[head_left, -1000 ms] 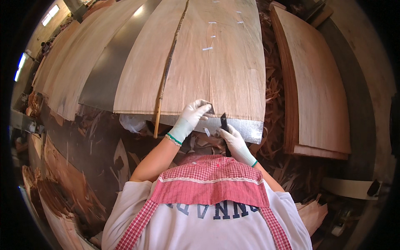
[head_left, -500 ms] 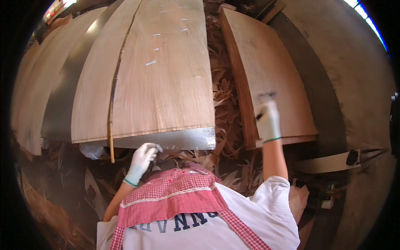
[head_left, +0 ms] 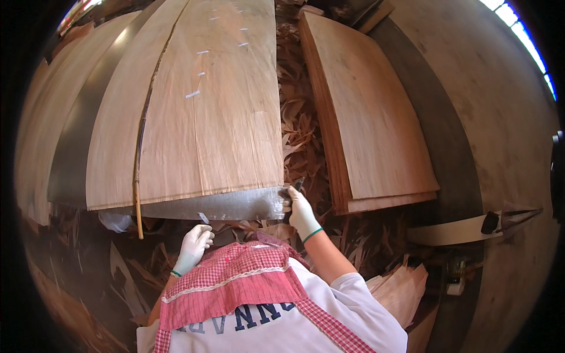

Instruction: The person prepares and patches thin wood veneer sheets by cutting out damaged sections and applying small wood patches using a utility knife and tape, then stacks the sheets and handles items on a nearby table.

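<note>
My left hand (head_left: 195, 246), in a white glove with a green cuff, is closed in front of my apron. A small whitish strip, like a piece of tape (head_left: 203, 218), sticks up from its fingertips. My right hand (head_left: 302, 213), gloved alike, is closed round a small dark-handled tool (head_left: 299, 184) whose kind I cannot make out. It is at the near right corner of a grey metal sheet (head_left: 218, 206). On that sheet lies a wide wood veneer sheet (head_left: 229, 141) with several short pale tape strips (head_left: 193, 94) across it. A long thin stick (head_left: 141, 141) rests along its left part.
To the right stands a stack of veneer sheets (head_left: 376, 117). Loose veneer scraps (head_left: 300, 132) fill the gap between the piles and litter the floor near me. A pale curved strip with a dark band (head_left: 450, 232) juts in at the right, near a bare board (head_left: 471, 76).
My right hand has come left from over the right stack to the metal sheet's near corner. My left hand has shifted slightly down and left. The whole view has turned a little.
</note>
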A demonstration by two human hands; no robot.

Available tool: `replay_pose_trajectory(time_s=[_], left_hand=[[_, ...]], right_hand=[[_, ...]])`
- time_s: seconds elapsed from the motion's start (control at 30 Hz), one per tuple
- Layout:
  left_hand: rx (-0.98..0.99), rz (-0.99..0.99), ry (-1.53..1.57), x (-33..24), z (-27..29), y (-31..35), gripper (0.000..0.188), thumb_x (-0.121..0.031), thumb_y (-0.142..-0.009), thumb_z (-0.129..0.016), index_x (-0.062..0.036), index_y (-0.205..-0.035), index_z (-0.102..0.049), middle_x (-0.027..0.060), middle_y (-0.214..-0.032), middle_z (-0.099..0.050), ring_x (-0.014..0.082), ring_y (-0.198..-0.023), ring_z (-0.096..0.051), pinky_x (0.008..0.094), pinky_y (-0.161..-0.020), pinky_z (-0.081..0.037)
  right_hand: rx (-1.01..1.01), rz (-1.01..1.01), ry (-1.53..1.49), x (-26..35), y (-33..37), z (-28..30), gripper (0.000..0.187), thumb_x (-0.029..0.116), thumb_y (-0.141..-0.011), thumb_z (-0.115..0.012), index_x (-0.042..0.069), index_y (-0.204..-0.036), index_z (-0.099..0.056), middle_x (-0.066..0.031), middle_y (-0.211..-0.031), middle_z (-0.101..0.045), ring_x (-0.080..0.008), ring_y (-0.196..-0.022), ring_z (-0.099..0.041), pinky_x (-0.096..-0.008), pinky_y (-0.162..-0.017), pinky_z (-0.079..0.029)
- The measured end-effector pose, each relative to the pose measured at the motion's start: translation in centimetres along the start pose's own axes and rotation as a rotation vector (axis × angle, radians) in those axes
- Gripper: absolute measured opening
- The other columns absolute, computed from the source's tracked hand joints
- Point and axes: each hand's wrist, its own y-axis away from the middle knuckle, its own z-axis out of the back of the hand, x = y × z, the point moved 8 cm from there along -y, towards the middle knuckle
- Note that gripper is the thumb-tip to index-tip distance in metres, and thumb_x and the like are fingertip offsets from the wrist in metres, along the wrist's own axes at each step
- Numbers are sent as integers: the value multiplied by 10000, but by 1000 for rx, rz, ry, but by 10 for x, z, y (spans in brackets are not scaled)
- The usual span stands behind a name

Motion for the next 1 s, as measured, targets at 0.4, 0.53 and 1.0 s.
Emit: replay_pose_trajectory(time_s=[0.4,0.53,1.0], left_hand=[[-307,-110,-138,22,9,53,201,-132,-932,-534,9,-1061,-595,115,-889,-658,166,-812,-624,306,-725,-496],[-417,-193,-367,18,34,86,272,-211,-927,-564,-4,-1096,-610,175,-971,-668,293,-898,-645,368,-806,-499],[-977,-75,-15,179,296,156,267,-219,-923,-532,31,-972,-611,143,-790,-652,243,-725,-625,355,-688,-485]], right_hand=[[324,133,334,24,-38,-101,361,366,-927,-619,18,-835,-591,-60,-705,-563,-138,-542,-481,-280,-540,-421],[473,106,424,-7,-27,-143,381,379,-956,-575,0,-939,-611,-12,-630,-499,-102,-532,-455,-243,-536,-396],[474,346,1052,-113,49,-367,366,360,-958,-552,18,-1069,-621,-47,-911,-622,-43,-518,-398,-189,-451,-308]])
